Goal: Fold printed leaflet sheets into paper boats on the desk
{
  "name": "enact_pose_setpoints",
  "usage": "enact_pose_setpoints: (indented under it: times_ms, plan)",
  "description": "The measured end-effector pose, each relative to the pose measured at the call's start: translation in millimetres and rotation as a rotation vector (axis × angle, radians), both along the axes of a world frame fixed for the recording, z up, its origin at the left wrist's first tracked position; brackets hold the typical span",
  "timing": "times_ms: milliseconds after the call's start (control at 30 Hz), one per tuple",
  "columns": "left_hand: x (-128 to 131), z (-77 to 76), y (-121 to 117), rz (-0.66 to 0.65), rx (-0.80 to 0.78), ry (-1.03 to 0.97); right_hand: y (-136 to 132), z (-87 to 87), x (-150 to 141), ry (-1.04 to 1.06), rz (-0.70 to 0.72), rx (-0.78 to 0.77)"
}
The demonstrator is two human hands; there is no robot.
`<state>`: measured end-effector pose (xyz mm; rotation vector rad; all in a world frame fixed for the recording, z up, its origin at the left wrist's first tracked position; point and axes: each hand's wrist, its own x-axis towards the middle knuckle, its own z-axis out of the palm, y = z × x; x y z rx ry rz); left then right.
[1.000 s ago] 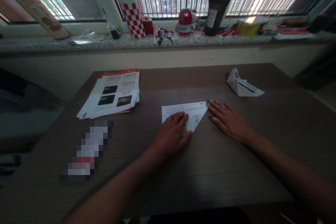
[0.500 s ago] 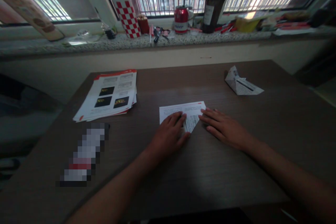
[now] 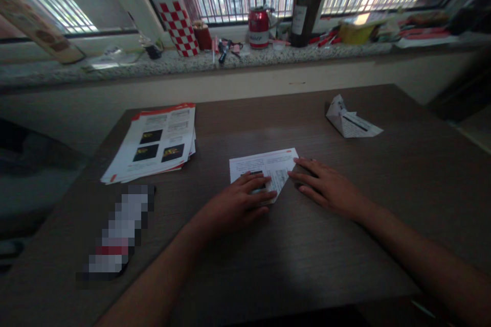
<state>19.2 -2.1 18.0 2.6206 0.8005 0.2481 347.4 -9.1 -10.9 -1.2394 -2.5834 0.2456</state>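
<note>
Have the left hand (image 3: 238, 200) laid with extended, slightly parted fingers across the lower left part of a folded printed sheet (image 3: 274, 166), released rather than grasping. Have the right hand (image 3: 328, 184) just beside it with straight, parted, equally released fingers, reaching with the tips to the slanting right edge of the sheet. Can find the folded sheet, then, under the left fingers and directly left of the right fingertips, flat on a brown table (image 3: 326, 265). Cannot tell how hard pressed. See, beyond the right fingers and further right, a folded paper shape (image 3: 355, 125) with a raised peak. See, beyond the left fingers and well to the left, a stack of printed pages (image 3: 159, 143) bearing dark pictures. Notice, left of the left fingers, a pixelated oblong object (image 3: 119, 230), too masked to identify. Can make out, far beyond both sets of fingertips, a speckled windowsill (image 3: 284, 57) with a red-and-white checked bottle (image 3: 174, 20), a red can (image 3: 259, 30), a dark cup (image 3: 305, 15) and a yellow container (image 3: 355, 34).
</note>
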Motion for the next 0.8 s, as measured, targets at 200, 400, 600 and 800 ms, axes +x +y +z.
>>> enact_pose_setpoints:
  times_ms: [200, 400, 600, 800]
  plan:
    - [0, -1.5, 2, 0.005, -0.009, -0.034, 0, -0.2, -1, -0.003, -0.007, 0.024]
    - [0, -2.3, 2, 0.006, -0.001, -0.047, -2, 6.2, -8, -0.022, 0.067, 0.047]
    - [1, 0.1, 0, 0.013, 0.005, -0.031, -2, 3.2, -12, -0.041, 0.106, 0.014]
    - [1, 0.2, -2, 0.009, 0.031, 0.001, -3, 0.2, -12, -0.053, 0.087, 0.023]
